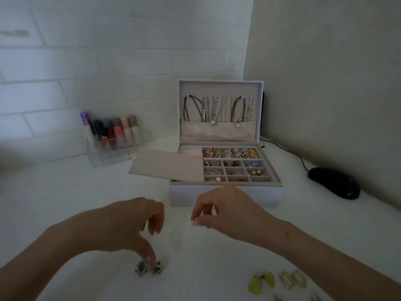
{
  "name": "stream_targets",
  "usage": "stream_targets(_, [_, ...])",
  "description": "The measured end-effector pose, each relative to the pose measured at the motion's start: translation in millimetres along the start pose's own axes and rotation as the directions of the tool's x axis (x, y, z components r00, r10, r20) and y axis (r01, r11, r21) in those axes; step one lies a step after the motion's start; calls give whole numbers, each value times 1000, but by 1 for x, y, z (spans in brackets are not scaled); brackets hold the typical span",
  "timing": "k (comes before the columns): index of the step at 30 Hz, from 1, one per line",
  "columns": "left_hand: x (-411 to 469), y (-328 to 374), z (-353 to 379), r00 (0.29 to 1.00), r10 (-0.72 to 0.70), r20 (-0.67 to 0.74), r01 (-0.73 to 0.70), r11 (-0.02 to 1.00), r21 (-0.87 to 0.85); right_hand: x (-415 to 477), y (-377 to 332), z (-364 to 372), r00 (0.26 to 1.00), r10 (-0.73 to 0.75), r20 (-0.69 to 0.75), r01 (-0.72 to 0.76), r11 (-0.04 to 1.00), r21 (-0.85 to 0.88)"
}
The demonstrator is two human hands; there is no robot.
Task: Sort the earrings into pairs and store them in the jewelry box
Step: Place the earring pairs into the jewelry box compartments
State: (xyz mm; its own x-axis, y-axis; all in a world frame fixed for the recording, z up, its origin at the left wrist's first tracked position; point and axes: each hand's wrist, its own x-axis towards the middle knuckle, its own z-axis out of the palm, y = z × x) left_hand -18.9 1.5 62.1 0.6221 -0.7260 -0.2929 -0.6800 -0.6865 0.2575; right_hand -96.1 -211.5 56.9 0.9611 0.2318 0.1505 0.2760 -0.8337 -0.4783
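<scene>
Two together: silver angular metal earrings (pixel 149 268), at 6 o'clock on the white worktop (pixel 65 203), pinched in the left grip (pixel 128 222). Lift as one, carry to 1 o'clock, lower into one free cell of the open white jewelry box (pixel 182 195). Right grip (pixel 225 211) fingertips bunched; contents impossible to tell. Mind yellow petal-shaped earrings (pixel 260 283) at 4 o'clock.

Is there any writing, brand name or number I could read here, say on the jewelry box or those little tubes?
No text can be read.
Jewelry box: no print shows.
Tubes in the clear organizer: labels, if any, too blurred.
Black mouse: no mark visible.
Silver earrings under the left hand: none.
</scene>
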Motion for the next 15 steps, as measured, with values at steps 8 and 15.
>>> stream_targets(8, [-13,1,19,998,51,48,-52,999,8,2,-40,40,980,-83,179,71,995,69])
stream_targets(15, [-11,3,22,997,43,56,-44,999,24,6,-50,50,971,-80,226,77,997,20])
